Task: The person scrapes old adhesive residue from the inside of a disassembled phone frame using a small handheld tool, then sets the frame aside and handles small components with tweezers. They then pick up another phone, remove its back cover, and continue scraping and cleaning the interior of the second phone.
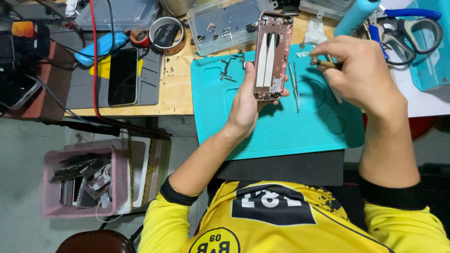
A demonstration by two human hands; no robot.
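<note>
My left hand holds an opened rose-gold phone housing upright over the teal work mat; two white adhesive strips run down its inside. My right hand is to the right of the housing, fingers pinched on a small brass-tipped tool. A pair of metal tweezers lies on the mat between the two hands. Small flex parts and screws lie at the mat's upper left.
A clear parts box, tape roll, black phone on a grey mat, scissors and a blue cylinder crowd the wooden bench. A pink basket of old phones sits on the floor at the left.
</note>
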